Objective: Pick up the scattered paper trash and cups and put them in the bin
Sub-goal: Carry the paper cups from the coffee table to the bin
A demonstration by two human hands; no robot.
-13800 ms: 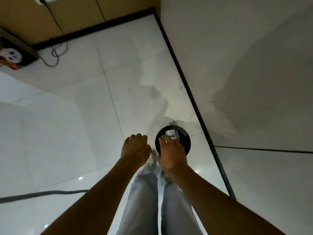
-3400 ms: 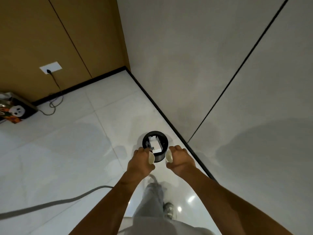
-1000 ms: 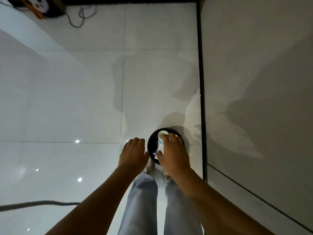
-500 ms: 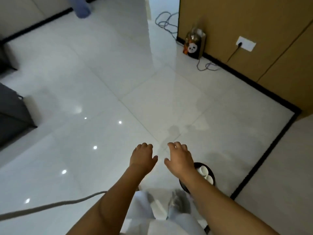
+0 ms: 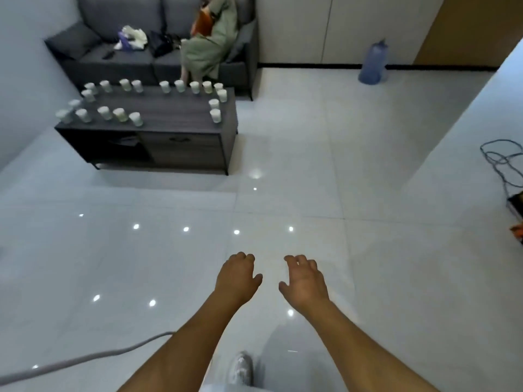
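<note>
No writing or label can be read anywhere; the print on the cups is too small to tell.

The floor is glossy pale tile with ceiling lights mirrored in it as bright spots. Far ahead and to the left of the hands stands a low dark worktop, and the white cups stand upright along its edges, in rows at the back, front left and right end, well apart from both hands. Behind it is a grey sofa with a person in a green garment seated at its right end and loose things heaped on the cushions. Far ahead to the right a blue water jug stands on the floor against a white wall. A dark cable coils at the right edge, and a grey hose runs along the floor below the left forearm. A shoe shows between the forearms.

Both arms reach forward, palms down, over bare tile. The left hand and right hand float side by side, a gap between them, fingers loosely bent, holding nothing and touching nothing.
</note>
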